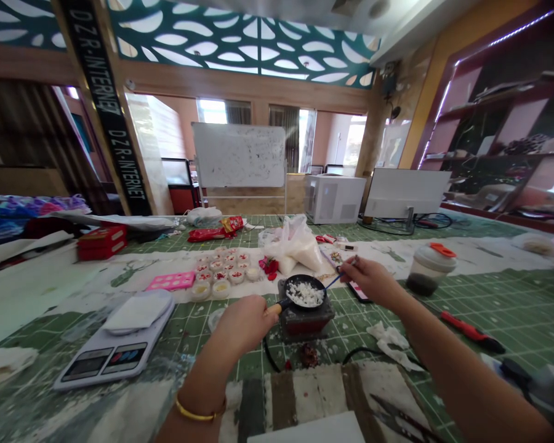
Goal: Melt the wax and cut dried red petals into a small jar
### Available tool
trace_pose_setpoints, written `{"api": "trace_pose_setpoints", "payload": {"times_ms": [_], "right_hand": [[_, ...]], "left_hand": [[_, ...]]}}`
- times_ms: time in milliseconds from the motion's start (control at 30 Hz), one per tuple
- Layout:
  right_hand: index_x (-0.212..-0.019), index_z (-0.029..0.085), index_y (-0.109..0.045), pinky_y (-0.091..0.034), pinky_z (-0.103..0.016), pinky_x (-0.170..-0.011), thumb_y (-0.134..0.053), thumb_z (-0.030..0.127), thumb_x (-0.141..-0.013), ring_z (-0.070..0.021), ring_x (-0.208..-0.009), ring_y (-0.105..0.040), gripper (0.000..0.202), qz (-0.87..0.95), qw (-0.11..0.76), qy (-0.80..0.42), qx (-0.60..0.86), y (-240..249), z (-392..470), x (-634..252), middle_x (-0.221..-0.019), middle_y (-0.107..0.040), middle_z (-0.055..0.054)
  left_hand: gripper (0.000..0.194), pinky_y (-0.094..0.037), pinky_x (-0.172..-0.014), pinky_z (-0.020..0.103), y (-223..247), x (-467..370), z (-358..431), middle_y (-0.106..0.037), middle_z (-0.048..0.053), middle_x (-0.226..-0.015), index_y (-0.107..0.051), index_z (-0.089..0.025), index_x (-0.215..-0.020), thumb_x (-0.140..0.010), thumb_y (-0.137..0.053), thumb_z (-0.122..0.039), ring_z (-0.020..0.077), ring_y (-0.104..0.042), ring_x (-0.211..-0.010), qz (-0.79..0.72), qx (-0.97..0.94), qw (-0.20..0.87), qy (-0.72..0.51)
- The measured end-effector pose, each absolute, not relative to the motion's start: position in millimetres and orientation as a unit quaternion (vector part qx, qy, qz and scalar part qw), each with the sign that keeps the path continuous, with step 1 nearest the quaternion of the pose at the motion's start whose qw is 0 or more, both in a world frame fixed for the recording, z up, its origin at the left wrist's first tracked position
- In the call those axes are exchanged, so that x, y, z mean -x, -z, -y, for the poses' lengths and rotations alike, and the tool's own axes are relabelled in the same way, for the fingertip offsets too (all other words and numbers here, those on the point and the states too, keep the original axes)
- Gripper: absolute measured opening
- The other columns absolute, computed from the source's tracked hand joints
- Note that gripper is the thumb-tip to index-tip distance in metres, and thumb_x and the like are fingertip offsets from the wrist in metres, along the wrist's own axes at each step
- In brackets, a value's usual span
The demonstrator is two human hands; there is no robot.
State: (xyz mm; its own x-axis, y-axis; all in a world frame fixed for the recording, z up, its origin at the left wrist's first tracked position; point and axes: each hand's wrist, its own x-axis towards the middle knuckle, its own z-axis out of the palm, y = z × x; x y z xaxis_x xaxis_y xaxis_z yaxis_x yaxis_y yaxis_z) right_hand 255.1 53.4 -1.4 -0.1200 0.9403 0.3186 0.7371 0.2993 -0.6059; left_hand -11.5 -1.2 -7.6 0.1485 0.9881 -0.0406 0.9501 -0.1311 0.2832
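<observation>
My left hand (252, 315) is closed round the wooden handle of a small black frying pan (282, 304). The pan rests on a small dark hot plate (306, 325). White crumbly flakes (305, 294) fill much of the pan. In my right hand (361, 275) is a thin blue stick (333, 281), held in a pinch, its lower end reaching the pan's right rim among the flakes. Behind the pan stands a clear plastic bag (300, 249) with white material inside. A phone (360, 291) lies partly hidden under my right hand.
Left of the pan are several small filled cups (219, 277), a pink mould (172, 281) and a kitchen scale (120, 338). To the right stand a lidded shaker cup (429, 271) and a red-handled tool (471, 331). Scissors (399, 418) lie on the striped cloth (314, 394) in front.
</observation>
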Motion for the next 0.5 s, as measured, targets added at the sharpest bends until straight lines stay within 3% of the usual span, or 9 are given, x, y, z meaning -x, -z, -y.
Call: {"api": "trace_pose_setpoints", "payload": {"times_ms": [233, 500], "right_hand": [[-0.081, 0.021, -0.057, -0.041, -0.025, -0.067, -0.038, 0.036, -0.087, -0.0172, -0.073, -0.062, 0.026, 0.77, 0.345, -0.064, 0.533, 1, -25, -233, -0.077, -0.069, -0.003], [-0.076, 0.02, -0.052, -0.036, -0.025, -0.061, -0.034, 0.03, -0.089, -0.0167, -0.069, -0.057, 0.024, 0.81, 0.25, -0.022, 0.53, -15, -1, -207, -0.074, -0.063, -0.004]], "left_hand": [[0.043, -0.02, -0.046, 0.027, 7, 11, 3, -0.062, 0.008, -0.064, -0.061, -0.018, -0.063, -0.08, -0.033, -0.046, 0.0161, -0.052, -0.054, -0.642, -0.755, 0.115, -0.073], [0.045, -0.021, -0.047, 0.027, 9, 11, 2, -0.063, 0.008, -0.066, -0.061, -0.017, -0.066, -0.081, -0.033, -0.048, 0.0176, -0.056, -0.058, -0.637, -0.759, 0.112, -0.073]]}}
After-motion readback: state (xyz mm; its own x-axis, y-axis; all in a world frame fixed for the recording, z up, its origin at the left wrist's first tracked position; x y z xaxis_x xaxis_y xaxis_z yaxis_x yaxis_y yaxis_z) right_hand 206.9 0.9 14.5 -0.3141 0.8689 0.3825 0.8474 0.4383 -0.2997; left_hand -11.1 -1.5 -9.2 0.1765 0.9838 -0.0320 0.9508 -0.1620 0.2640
